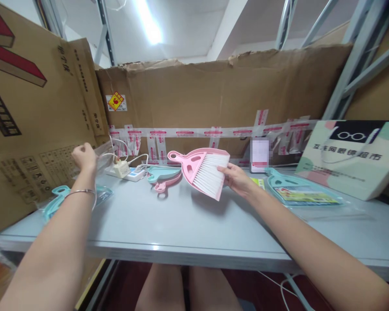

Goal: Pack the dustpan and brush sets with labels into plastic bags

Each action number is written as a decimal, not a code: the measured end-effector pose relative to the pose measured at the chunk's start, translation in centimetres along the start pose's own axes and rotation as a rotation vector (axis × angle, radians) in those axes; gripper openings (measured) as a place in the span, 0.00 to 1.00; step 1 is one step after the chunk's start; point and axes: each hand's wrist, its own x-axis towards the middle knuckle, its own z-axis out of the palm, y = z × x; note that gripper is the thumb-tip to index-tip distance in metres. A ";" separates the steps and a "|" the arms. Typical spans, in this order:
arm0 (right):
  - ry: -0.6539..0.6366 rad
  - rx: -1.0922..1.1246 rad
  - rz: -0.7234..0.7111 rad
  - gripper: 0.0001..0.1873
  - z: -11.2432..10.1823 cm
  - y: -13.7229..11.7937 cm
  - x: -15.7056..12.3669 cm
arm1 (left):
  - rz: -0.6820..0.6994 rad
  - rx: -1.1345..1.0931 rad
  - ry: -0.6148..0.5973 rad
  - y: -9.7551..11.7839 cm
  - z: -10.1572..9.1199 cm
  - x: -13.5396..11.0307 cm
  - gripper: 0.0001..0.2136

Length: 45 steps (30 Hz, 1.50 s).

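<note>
My right hand (235,179) grips the wide end of a pink dustpan (192,166) with a white-bristled brush (210,175) nested in it, held tilted above the table. On the left, my left hand (84,156) is raised and closed on a clear plastic bag (104,150), whose film spreads out beside the fist. Below that forearm lies a teal dustpan set (56,199) in clear wrapping, partly hidden by the arm. Behind the held set, a small teal brush (162,173) rests over a pink piece (162,185) on the table.
At right lies another packaged teal dustpan (306,192) with a printed card. Behind it stands a paper bag (346,157). A phone-like screen (259,154) leans at the back. A power strip (132,173) with a plug sits at left. Cardboard (194,95) walls the table (181,229).
</note>
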 end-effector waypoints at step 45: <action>-0.302 -1.482 -0.854 0.07 -0.3 -3.5 4.9 | 0.497 -0.226 -0.669 5.7 4.4 -13.1 0.08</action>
